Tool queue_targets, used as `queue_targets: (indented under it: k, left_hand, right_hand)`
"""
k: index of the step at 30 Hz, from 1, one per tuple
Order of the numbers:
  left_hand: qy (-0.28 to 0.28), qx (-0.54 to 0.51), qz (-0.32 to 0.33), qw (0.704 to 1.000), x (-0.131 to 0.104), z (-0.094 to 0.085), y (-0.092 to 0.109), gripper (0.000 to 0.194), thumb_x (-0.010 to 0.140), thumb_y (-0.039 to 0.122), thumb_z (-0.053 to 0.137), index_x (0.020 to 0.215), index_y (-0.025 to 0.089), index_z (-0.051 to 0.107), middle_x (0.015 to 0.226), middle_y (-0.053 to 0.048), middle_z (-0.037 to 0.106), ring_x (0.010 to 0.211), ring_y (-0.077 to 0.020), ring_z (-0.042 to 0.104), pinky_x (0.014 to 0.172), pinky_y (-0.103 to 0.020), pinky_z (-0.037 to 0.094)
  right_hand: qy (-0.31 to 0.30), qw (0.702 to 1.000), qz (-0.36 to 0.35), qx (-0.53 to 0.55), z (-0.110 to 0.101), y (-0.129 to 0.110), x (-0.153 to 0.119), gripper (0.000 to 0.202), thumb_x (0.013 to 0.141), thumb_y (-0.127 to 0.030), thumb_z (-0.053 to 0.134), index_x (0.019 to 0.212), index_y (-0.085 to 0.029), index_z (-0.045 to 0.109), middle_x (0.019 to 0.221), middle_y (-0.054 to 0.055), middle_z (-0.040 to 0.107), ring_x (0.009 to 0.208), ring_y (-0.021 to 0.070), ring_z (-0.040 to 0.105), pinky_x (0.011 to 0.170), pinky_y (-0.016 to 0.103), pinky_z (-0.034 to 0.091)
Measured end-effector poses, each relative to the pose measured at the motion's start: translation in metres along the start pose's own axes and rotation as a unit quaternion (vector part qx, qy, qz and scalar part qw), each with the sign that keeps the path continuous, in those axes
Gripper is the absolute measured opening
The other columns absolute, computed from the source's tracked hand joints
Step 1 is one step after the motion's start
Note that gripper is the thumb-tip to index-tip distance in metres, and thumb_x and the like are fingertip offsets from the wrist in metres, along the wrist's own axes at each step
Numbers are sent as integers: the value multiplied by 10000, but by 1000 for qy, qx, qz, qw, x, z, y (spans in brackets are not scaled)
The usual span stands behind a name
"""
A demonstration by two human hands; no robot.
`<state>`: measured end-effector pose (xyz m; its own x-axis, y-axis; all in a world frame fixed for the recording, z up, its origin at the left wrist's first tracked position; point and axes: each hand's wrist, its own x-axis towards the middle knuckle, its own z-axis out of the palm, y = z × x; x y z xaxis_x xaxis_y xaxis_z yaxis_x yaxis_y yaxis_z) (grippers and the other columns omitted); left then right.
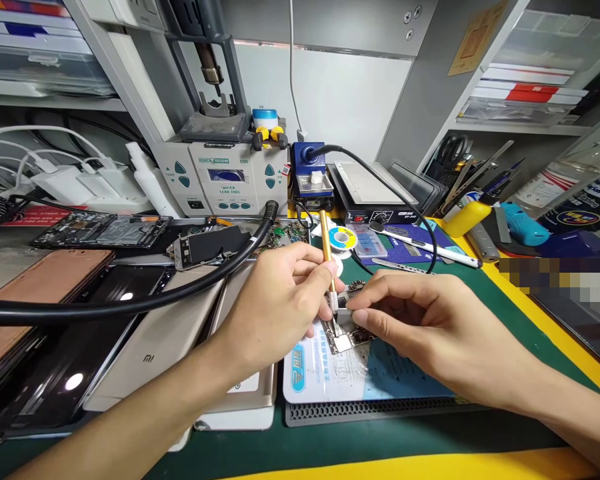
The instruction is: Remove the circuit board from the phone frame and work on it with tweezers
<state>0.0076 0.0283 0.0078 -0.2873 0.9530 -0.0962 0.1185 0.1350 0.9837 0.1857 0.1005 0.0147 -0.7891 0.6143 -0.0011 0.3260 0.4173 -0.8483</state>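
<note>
My left hand (280, 300) is closed around a gold-handled craft knife (326, 240) with a knurled silver collar. The knife is held nearly upright, its tip down at a phone circuit board (344, 343). Thumb and forefinger of my right hand (430, 327) pinch a small grey metal block (346, 317) against the board, beside the knife tip. The board lies on a white and blue printed sheet (320, 390). My fingers hide part of the board and the block's right end.
A hot air station (230, 177) stands behind, its black hose (180, 303) curving across the left. Several phones, including a gold one (150, 353), lie at left. Behind the hands are a solder spool (343, 238) and a heating plate (375, 183); a yellow bottle (464, 217) stands right.
</note>
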Motion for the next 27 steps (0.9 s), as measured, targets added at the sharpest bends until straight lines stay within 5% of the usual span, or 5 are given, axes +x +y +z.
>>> queue_targets:
  k: [27]
  left_hand:
    - [0, 29, 2, 1000, 0, -2, 2, 212, 949, 287, 599, 783, 172, 663, 529, 48, 640, 337, -46, 513, 344, -105, 414]
  right_hand:
    - [2, 999, -19, -33, 1, 2, -1, 143, 925, -210, 618, 871, -222, 750, 842, -21, 740, 708, 131, 624, 596, 246, 449]
